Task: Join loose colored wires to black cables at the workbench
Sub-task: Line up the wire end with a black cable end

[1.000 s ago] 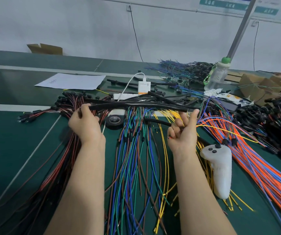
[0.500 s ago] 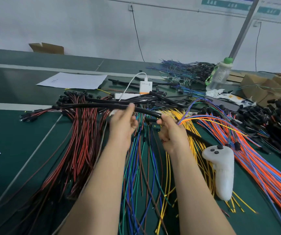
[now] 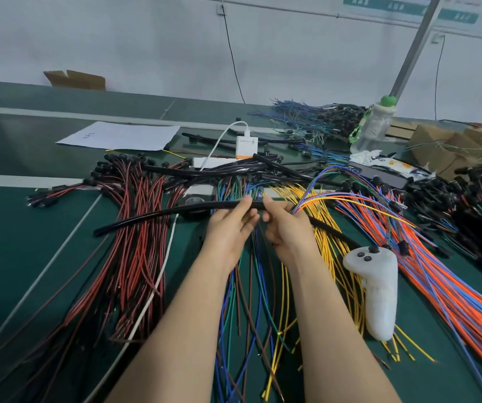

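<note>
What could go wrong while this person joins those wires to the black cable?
The colored wires in the right hand fan out loosely, so a strand may slip free. The black cable pinched by the left hand trails over the red-and-black wires and might snag them. The white controller lies close by the right forearm and could get knocked.

1. Bright, even, diffuse light; its source lies out of view.
2. Shadows are faint and soft-edged on the workbench [image 3: 16, 257] at 9 o'clock.
3. A pale sheen runs along the black cable [image 3: 158, 217].
4. Wide-angle bending curves edges; wall signs [image 3: 394, 7] at 1 o'clock are blurred.
</note>
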Available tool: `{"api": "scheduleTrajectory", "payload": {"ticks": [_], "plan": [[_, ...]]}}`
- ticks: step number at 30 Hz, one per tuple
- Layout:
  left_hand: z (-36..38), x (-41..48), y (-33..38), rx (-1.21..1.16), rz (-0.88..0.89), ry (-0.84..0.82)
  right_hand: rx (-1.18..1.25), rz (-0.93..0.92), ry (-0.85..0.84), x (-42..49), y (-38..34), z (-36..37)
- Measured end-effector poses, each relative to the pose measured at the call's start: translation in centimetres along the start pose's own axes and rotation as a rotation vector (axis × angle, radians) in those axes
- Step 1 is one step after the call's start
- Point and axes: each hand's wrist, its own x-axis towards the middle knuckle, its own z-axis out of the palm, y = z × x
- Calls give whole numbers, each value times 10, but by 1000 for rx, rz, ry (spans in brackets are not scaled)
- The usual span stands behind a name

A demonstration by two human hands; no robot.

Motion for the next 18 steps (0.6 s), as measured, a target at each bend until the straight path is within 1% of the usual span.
{"api": "scheduleTrajectory", "payload": {"ticks": [2, 4, 5, 7, 10, 12, 15, 18], "plan": [[2, -2, -3, 52, -9, -87, -13, -4, -30, -1, 1, 1], [3, -3, -3, 71, -31, -97, 2, 8, 18, -1, 1, 3], [2, -4, -3, 59, -49, -86, 49, 12, 54, -2, 0, 3], [2, -5, 0, 26, -85, -76, 281, 1, 85, -2, -6, 0], [0, -6, 2, 19, -136, -105, 766, -45, 8, -2, -17, -11], [1, -8, 2, 12, -174, -159, 975, -64, -52, -4, -20, -15], [3, -10, 0, 45, -220, -235, 1117, -67, -86, -5, -19, -14], [4, -12, -1, 66, -251, -284, 1132, -76, -63, -5, -20, -11]]}}
